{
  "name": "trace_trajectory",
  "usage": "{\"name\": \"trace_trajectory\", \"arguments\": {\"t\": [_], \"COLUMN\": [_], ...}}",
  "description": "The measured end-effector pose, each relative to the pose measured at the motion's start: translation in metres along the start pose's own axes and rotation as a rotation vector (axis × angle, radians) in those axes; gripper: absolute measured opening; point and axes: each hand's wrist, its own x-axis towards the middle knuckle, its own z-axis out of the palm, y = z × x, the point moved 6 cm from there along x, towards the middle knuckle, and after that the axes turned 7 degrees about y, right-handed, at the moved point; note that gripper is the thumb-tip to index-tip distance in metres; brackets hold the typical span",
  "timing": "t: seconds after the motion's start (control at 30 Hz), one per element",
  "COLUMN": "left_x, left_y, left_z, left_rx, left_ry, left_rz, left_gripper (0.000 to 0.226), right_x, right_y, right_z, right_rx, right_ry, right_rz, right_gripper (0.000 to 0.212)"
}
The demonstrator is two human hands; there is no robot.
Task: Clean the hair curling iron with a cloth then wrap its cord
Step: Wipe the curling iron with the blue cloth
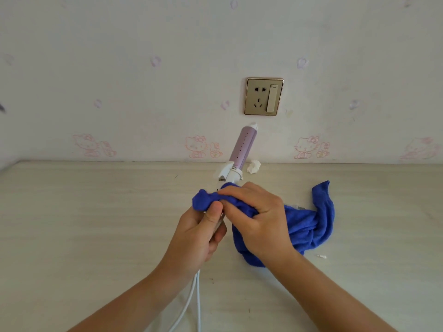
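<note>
the fingers (239, 191) of the right hand (259, 219) curl over a bunched fold of blue cloth (309, 224), clamping it around the white handle of a hair curling iron (242, 149). the left hand (201, 233) grips the lower handle from beneath, its fingers wrapped round it and its thumb pressed up against the cloth. the iron is held above a pale tabletop (96, 212), tilted up and away toward the wall, with its lilac barrel and white tip bare beyond the hands. it looks light and rigid, and its smooth barrel is likely slippery, so the handle is the safer place to hold. the hinged white clamp near the collar seems the part most likely to pinch or snag. the cloth is soft and limp; its loose end trails onto the tabletop to the right, and it should mould easily round the barrel. a thin white cord (191, 298) drops from the handle between the forearms in two strands and runs out of view, plug unseen. it looks pliable but springy, best gathered starting close to the handle. behind are a wall socket (263, 96) with nothing plugged in and a crumpled white tissue (253, 166).
</note>
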Motion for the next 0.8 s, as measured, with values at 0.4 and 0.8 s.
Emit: {"name": "trace_trajectory", "arguments": {"t": [0.4, 0.8], "left_x": [0.003, -0.002], "left_y": [0.012, 0.005], "left_z": [-0.011, -0.001], "left_rx": [0.363, -0.035], "left_ry": [0.112, 0.014], "left_rz": [0.276, 0.000], "left_gripper": [0.030, 0.033], "right_x": [0.000, -0.005], "right_y": [0.000, -0.003], "right_z": [-0.005, -0.004], "right_rx": [0.024, 0.114], "right_ry": [0.039, 0.036], "right_rz": [0.014, 0.056], "right_gripper": [0.019, 0.018]}}
